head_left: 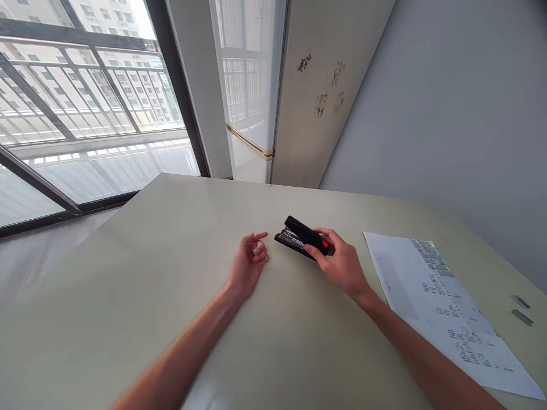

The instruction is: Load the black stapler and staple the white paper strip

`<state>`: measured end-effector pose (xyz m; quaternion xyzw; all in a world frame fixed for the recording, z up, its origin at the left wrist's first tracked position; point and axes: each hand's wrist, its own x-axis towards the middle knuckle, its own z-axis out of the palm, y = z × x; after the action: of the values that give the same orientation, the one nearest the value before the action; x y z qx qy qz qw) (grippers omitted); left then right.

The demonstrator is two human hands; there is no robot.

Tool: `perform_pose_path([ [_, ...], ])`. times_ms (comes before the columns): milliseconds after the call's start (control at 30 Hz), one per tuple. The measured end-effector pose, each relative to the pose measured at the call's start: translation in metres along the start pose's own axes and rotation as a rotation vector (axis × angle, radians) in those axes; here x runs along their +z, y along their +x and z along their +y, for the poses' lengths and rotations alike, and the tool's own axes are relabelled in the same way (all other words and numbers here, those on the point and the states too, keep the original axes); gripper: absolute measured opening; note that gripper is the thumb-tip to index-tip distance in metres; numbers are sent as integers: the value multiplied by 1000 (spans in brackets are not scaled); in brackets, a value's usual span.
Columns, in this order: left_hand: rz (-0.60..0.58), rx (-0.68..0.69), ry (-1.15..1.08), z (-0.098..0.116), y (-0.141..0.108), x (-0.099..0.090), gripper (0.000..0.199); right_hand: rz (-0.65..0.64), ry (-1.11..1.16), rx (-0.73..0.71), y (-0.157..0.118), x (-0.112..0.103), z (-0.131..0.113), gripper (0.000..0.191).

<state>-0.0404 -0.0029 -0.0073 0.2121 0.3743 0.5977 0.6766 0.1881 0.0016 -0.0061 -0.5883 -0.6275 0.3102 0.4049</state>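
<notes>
- The black stapler with a red mark near its rear (301, 234) sits at the middle of the table, just beyond the left hand; whether its base touches the surface is hard to tell.
- The right hand (342, 265) is closed around the stapler's rear, thumb on the near side, fingers over the far side; this hold likely steadies it and keeps fingers off the gaping front.
- The left hand (252, 256) is half curled, index finger extended towards the stapler but apart from it; nothing shows in its grasp, perhaps leaving it free to help.
- Around them spreads the pale, glossy tabletop (128, 285).
- To the right lies a white printed paper sheet (410, 285); the right forearm crosses in front of its near-left edge, partly blocking it.
- Farther right lie two small grey strips (522, 317), too small to identify.
- Beyond the table stands a white cabinet with a gold handle (250, 142).
</notes>
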Motion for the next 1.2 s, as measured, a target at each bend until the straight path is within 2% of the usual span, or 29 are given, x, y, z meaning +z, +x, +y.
perform_pose_path([
  [100, 3, -55, -135, 5, 2, -1, 25, 38, -116, -165, 31, 19, 13, 36],
  [233, 40, -160, -387, 8, 0, -1, 30, 18, -123, -311, 72, 49, 20, 31],
  [367, 74, -185, -405, 8, 0, 0, 39, -44, -117, -382, 106, 69, 17, 29],
  [467, 74, -181, -385, 8, 0, 0, 44, -61, -128, -431, 116, 74, 11, 30],
  [533, 63, -169, -385, 7, 0, 1, 47, -26, -128, -459, 108, 72, 4, 31],
  [633, 52, -151, -405, 5, 1, 1, 51, 34, -112, -548, 77, 68, -9, 28],
  [700, 29, -149, -424, 3, 0, 1, 54, -46, -108, -683, 51, 64, -16, 27],
  [767, -7, -169, -433, 2, -1, 1, 55, -212, -125, -728, 30, 61, -22, 28],
  [833, -40, -212, -410, 0, -4, 1, 53, -327, -148, -671, 14, 60, -27, 27],
  [867, -58, -233, -384, 0, -5, 2, 52, -345, -157, -631, 8, 59, -29, 24],
  [933, -103, -256, -302, -1, -7, 3, 51, -329, -167, -575, -2, 57, -33, 24],
  [1000, -145, -215, -192, 0, -7, 4, 49, -297, -169, -544, -12, 49, -33, 29],
  [1100, -162, -64, -32, 4, -2, 3, 46, -239, -165, -487, -29, 18, -20, 28],
  [1200, -146, 25, 56, 12, 4, -1, 46, -37, -221, -397, -50, -40, 12, 20],
])
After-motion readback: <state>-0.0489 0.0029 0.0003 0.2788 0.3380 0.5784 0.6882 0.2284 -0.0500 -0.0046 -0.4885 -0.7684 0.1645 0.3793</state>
